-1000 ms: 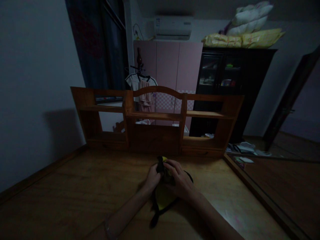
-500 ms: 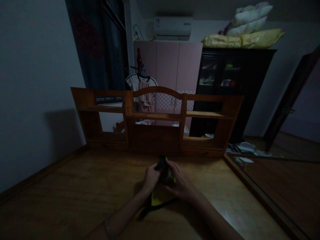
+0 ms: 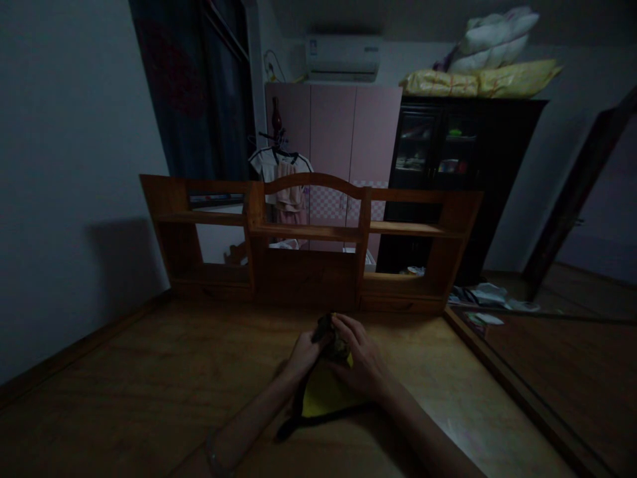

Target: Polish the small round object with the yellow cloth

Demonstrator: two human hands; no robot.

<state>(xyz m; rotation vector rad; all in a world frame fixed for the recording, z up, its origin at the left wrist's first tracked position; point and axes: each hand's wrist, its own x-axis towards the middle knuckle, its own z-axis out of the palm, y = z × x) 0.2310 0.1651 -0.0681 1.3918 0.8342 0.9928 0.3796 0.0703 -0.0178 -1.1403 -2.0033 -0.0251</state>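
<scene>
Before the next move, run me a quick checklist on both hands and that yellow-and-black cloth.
1. Left hand holding the yellow-and-black cloth: ok, at its dark upper part.
2. Right hand on the bunched part: ok, opposite the left.
3. Cloth spread flat: not ok, gathered between the hands.
4. Separate item inside the bunch: cannot tell, too dark.
5. Lower corner touching the wooden surface: cannot tell.
6. Lighting: not ok, dim.

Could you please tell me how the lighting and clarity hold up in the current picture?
Head view: dim overall, the black cabinet losing most detail; head view: a soft shadow on the left wall, faint glare on the wooden surface at lower right; head view: yellow cloth discernible, but dark folds between left hand and right hand too murky to read.
</scene>
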